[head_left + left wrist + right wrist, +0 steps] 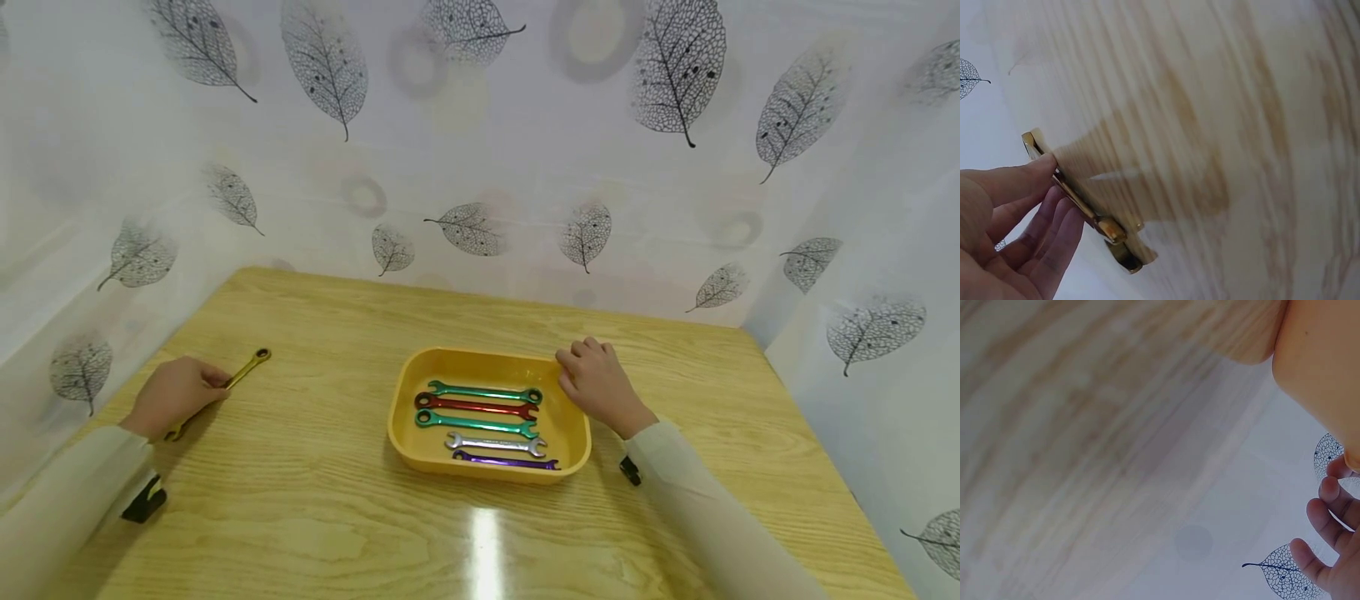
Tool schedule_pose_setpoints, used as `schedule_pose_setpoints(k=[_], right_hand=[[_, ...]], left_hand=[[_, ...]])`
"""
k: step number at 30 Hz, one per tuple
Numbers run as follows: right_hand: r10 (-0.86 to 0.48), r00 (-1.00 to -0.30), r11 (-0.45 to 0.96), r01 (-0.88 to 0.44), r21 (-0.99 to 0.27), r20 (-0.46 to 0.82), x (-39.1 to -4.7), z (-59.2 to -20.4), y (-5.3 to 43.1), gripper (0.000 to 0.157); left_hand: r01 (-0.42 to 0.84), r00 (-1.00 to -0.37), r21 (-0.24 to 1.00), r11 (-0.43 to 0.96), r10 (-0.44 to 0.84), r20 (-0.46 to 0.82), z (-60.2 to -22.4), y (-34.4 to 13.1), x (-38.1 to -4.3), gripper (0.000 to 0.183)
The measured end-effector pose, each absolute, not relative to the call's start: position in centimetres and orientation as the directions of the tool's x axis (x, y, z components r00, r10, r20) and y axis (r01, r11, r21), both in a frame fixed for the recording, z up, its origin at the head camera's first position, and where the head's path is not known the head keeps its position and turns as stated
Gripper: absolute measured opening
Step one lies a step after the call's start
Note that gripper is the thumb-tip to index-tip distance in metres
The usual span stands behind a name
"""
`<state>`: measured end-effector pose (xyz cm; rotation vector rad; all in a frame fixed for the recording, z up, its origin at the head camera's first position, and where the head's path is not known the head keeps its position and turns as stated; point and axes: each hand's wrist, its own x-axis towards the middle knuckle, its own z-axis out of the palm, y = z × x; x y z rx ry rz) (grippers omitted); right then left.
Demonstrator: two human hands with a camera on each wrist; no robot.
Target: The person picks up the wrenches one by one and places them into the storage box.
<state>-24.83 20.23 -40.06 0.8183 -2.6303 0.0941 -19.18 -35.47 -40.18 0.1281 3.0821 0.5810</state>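
Observation:
At the left of the table, my left hand (174, 393) pinches a gold combination wrench (243, 371) near its middle, its ring end pointing away toward the back. The left wrist view shows thumb and fingertips on the wrench shank (1079, 199), close over the wood. My right hand (597, 385) grips the back right corner of a yellow plastic tray (487, 473); in the right wrist view a finger meets the tray's rim (1352, 459). Inside lie several wrenches side by side: a green one (487, 392), a red one (476, 406), another green one (480, 423), a silver one (497, 444) and a purple one (506, 461).
The wood-grain table (315, 500) carries the tray near its middle. A pale curtain (480, 150) with leaf prints hangs along the back and both sides. Dark wrist mounts sit at both sleeves.

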Motion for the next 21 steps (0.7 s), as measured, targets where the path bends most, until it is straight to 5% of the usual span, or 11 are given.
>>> schedule_pose_setpoints(k=[21], right_hand=[[-0.535,-0.748,0.823,-0.567,0.042,0.393,-24.62,-39.84,20.14,0.007]], left_hand=[[0.064,-0.998,0.316,0.946,0.059,0.026,-40.12,-34.95,-18.62,0.027]])
